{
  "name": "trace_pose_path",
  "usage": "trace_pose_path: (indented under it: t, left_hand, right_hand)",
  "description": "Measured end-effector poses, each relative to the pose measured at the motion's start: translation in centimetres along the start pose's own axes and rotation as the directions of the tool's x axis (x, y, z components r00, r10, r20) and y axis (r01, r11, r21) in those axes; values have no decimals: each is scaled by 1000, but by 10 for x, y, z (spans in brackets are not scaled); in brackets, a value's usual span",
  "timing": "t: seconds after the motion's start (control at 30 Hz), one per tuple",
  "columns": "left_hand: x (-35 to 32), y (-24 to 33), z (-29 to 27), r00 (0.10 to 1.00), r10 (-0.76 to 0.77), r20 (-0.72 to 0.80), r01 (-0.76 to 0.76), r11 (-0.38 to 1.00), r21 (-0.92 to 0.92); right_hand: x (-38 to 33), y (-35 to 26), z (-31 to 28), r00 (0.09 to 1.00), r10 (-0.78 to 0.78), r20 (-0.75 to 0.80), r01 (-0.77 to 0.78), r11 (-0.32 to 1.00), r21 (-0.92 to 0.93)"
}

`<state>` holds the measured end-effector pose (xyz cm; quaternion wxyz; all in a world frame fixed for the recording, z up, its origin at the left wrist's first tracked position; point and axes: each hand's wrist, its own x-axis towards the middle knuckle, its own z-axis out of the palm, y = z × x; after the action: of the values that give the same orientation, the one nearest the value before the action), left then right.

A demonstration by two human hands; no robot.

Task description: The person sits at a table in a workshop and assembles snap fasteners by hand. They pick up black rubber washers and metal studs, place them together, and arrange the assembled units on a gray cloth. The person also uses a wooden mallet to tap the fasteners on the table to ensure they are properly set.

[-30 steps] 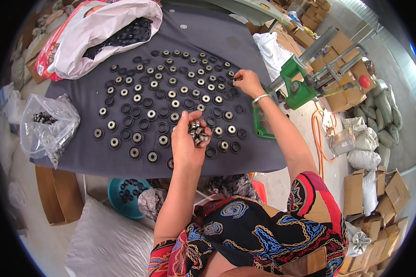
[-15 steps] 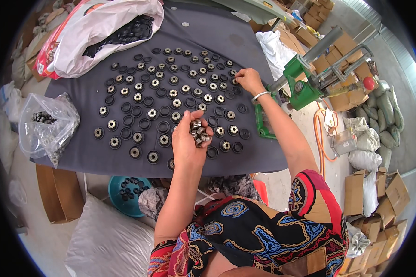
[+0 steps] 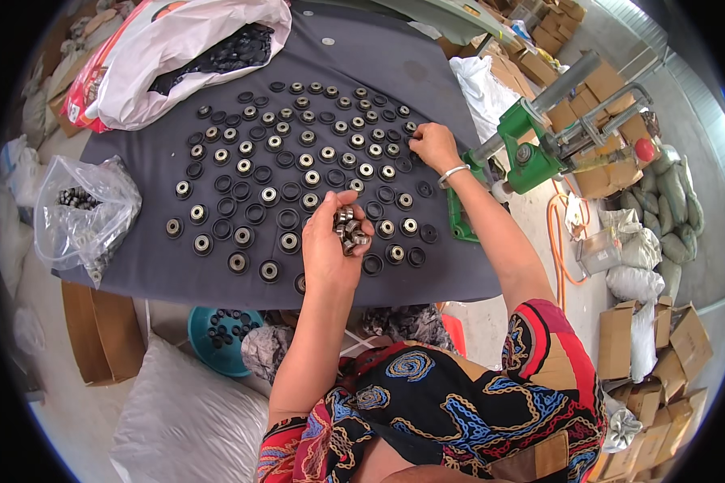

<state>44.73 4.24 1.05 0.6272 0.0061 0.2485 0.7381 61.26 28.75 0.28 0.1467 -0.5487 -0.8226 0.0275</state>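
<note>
The left hand [image 3: 330, 249] is cupped palm up above the near edge of the dark grey cloth-covered counter [image 3: 370, 48], its fingers curled around a heap of small silver metal bearings [image 3: 350, 231]. The right hand [image 3: 435, 147], with a pale bracelet [image 3: 454, 171] at its wrist, reaches to the far right of the spread, fingertips drawn narrow at the round black pieces there; whether it grips anything cannot be told. Loose rows of round black rings [image 3: 287, 229] cover the middle of the counter, many with a silver bearing seated in the centre, others with a dark, bare middle. At the counter's upper left lies an open white-and-red sack [image 3: 149, 92] of shiny black pieces [image 3: 221, 64]; nearer, at the left edge, is a clear plastic bag [image 3: 113, 211] of small bearings. A green metal press [image 3: 532, 161] with a red ball knob [image 3: 644, 150] stands at the right edge. Below the counter, a round teal basin [image 3: 229, 364] holds more dark round pieces
</note>
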Motion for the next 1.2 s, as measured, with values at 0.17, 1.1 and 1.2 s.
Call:
trace_pose_path:
  t: [0.17,1.1,1.2]
  left_hand:
    - [-1,1,0,1000,-7,-6,7,1000,0]
    - [3,-3,-4,999,-44,-9,44,999,27]
    - [5,-7,-2,999,-26,-43,28,998,54]
  right_hand:
    - [1,1,0,998,64,29,-66,994,82]
    - [-97,-117,-73,711,-699,81,536,612,581]
    - [-110,-123,-69,651,-751,113,631,617,470]
